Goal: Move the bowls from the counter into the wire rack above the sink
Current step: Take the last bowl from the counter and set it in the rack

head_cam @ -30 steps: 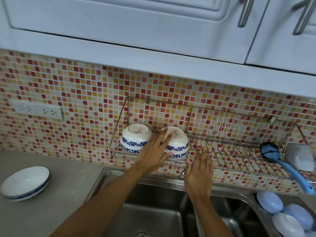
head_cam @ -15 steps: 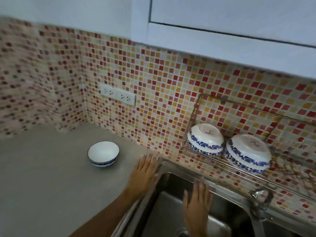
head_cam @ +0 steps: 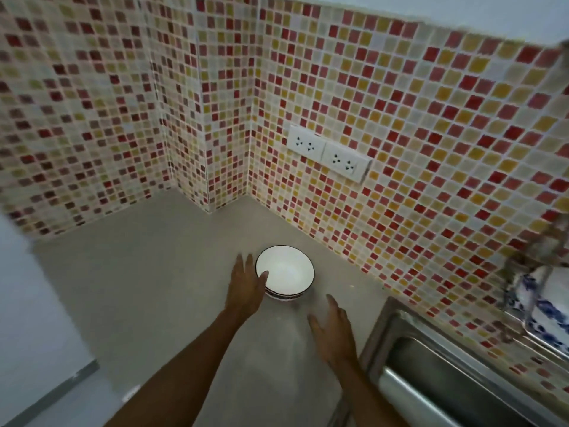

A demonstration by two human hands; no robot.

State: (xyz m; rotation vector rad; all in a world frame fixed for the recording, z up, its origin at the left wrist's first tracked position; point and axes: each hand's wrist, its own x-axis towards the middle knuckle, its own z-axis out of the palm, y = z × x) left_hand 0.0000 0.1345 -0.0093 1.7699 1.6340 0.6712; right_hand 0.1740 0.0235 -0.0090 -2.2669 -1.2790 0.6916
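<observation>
A white bowl point(head_cam: 288, 272) with a dark rim and a blue band stands upright on the grey counter point(head_cam: 160, 272). My left hand point(head_cam: 248, 285) is at the bowl's left side, fingers spread, with the thumb touching or over its rim. My right hand point(head_cam: 334, 329) hovers open just to the right and nearer than the bowl, apart from it. At the right edge a blue-and-white bowl point(head_cam: 545, 309) lies upside down in the wire rack point(head_cam: 523, 257), blurred and partly cut off.
The steel sink point(head_cam: 431, 374) sits at the lower right, below the rack. A double wall socket point(head_cam: 329, 157) is on the mosaic tile wall behind the bowl. The counter runs into a tiled corner at the back left.
The view has swung left from the rack to the counter. Both hands moved left from the sink edge to either side of the bowl on the counter.
</observation>
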